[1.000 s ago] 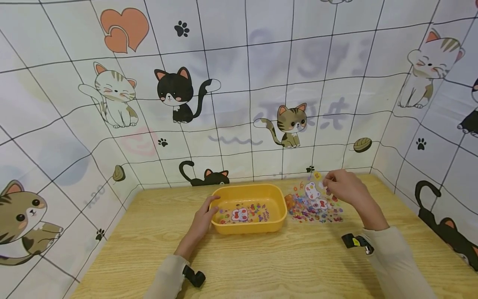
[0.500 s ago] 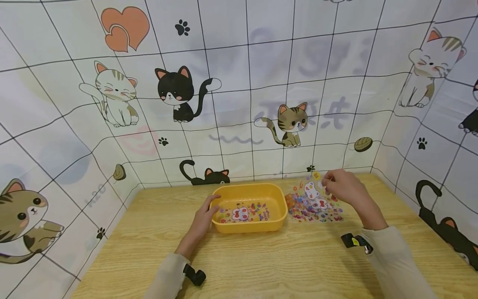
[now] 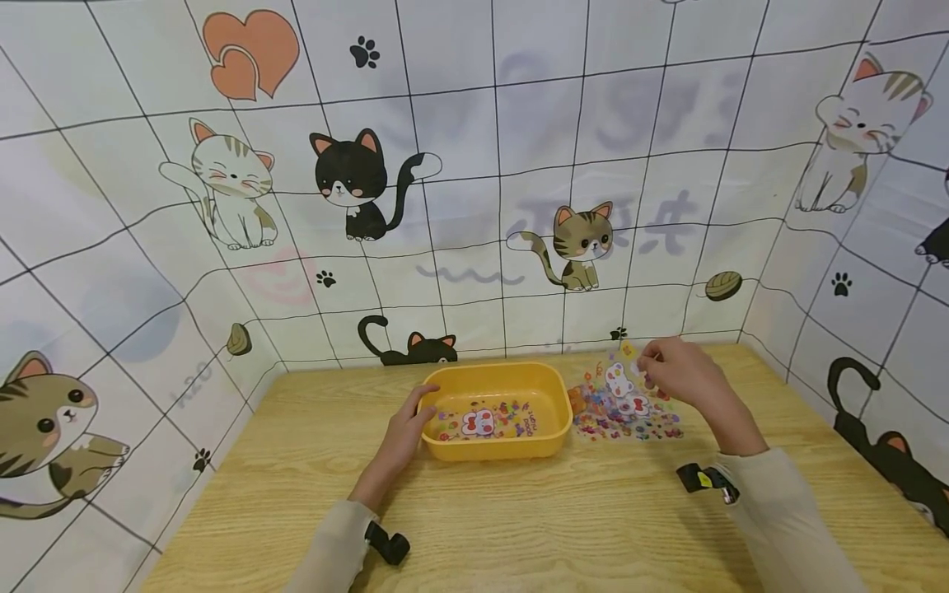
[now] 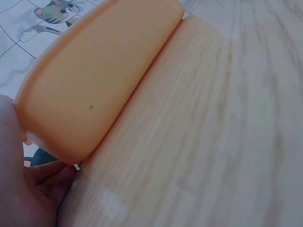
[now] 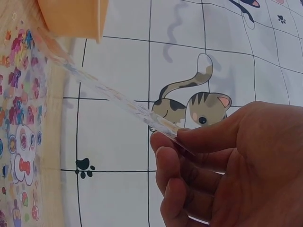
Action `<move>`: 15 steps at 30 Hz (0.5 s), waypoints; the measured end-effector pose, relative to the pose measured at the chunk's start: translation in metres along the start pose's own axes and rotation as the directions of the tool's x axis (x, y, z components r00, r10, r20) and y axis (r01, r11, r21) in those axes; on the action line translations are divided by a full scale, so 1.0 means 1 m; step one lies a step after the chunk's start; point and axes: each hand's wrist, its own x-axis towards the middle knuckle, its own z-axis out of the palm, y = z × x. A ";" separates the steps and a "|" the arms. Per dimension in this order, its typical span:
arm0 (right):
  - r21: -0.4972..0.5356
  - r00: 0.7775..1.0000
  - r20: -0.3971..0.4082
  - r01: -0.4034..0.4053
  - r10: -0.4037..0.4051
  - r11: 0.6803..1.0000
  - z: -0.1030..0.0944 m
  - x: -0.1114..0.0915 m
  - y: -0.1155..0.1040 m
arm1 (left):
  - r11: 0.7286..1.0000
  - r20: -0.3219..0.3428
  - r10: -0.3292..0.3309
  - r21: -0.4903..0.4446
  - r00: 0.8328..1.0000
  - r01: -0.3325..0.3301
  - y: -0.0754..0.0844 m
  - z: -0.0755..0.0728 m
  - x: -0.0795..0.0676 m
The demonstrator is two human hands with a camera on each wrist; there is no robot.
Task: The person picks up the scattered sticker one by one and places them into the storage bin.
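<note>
My left hand [image 3: 400, 430] grips the left end of a yellow plastic basin [image 3: 495, 450], thumb and fingers at its rim and wall. In the left wrist view the fingers [image 4: 60, 182] curl near the lower edge of the basin's side. A clear sticker sheet [image 5: 118, 100] is pinched between the thumb and fingers of my right hand [image 3: 684, 372]; it stands tilted, nearly edge-on in the right wrist view. Below it, colourful sticker sheets [image 3: 630, 428] lie on the table. Inside the basin lies a sheet of stickers [image 3: 478, 423] with a white bunny in a red bow.
The wood-grain table [image 3: 511, 527] meets a wall sheet [image 3: 474, 206] printed with cats and grid lines close behind the basin. More of this sheet stands at left and right. Black wrist cameras [image 3: 388, 543] sit on both sleeves.
Both hands keep their places, with the left on the basin and the right pinching the sticker sheet. The head view has shifted very slightly.
</note>
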 end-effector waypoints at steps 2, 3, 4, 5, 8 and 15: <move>-0.003 1.000 -0.001 -0.003 0.003 1.000 0.000 0.000 0.000 | 1.000 -0.001 -0.002 0.001 1.000 0.002 0.000 0.000 0.000; -0.006 1.000 -0.001 -0.004 0.004 1.000 -0.001 0.000 0.000 | 1.000 -0.002 0.001 0.003 1.000 -0.001 0.001 0.000 0.000; -0.007 1.000 -0.002 -0.007 0.007 1.000 -0.001 0.000 0.000 | 1.000 -0.003 0.004 0.008 1.000 -0.004 0.001 0.000 0.000; -0.007 1.000 -0.003 -0.006 0.006 1.000 -0.001 -0.001 0.000 | 1.000 -0.004 0.004 0.011 1.000 -0.004 0.001 0.000 0.000; -0.003 1.000 -0.006 -0.006 0.006 1.000 -0.002 0.000 0.000 | 1.000 -0.005 0.010 0.017 1.000 -0.009 0.001 0.000 0.000; 0.004 1.000 0.003 0.003 -0.003 1.000 0.000 0.001 0.001 | 1.000 -0.007 0.003 0.008 1.000 -0.003 0.000 0.000 0.000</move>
